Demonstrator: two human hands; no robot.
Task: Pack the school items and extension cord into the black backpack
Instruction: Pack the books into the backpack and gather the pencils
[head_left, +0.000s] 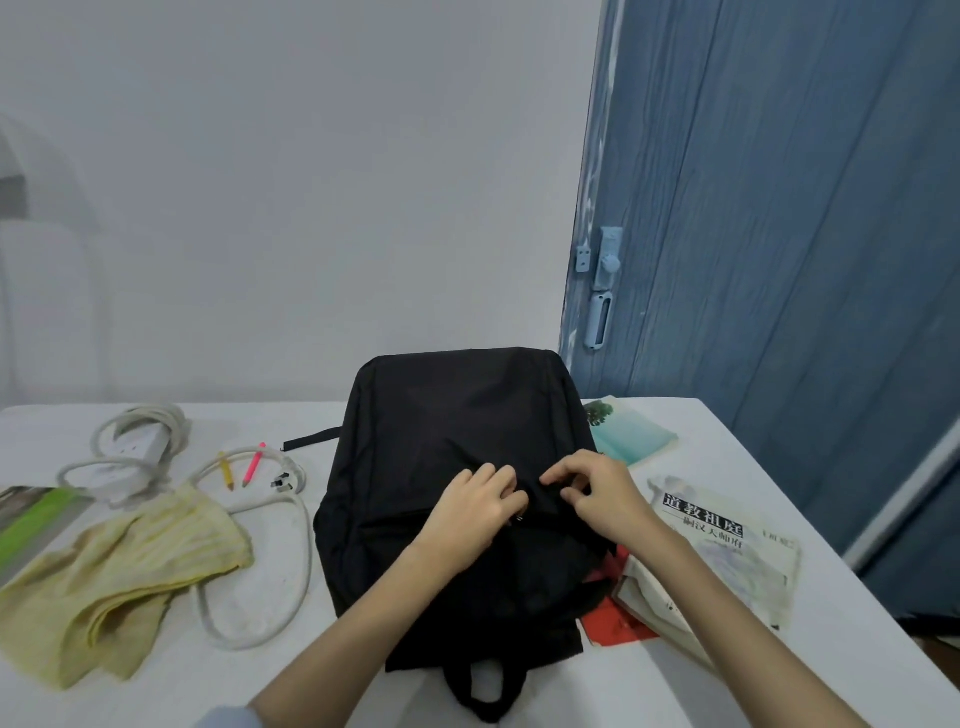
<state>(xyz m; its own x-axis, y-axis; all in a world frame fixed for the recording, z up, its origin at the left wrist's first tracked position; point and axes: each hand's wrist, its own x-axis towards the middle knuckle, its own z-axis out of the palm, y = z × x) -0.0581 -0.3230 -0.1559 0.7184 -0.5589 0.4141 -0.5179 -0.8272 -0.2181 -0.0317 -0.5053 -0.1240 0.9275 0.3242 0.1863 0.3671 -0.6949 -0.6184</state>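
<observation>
The black backpack (457, 436) lies flat in the middle of the white table (701, 691), its handle toward me. My left hand (470, 512) rests on the front panel with its fingers curled at a small metal zipper pull. My right hand (597, 493) pinches the black fabric just to the right of it. The white extension cord (140, 452) with its power strip and loose cable lies at the left. A yellow pencil (226, 470) and a pink pen (254, 464) lie beside it. Books lie at the right: a teal one (631, 434), a printed one (727, 540) and a red one (618, 623).
A yellow cloth (130, 571) lies at the left front, over part of the cable. A green-edged book (31, 514) sits at the far left edge. A blue door (779, 208) stands behind the table's right corner, and a white wall is at the back.
</observation>
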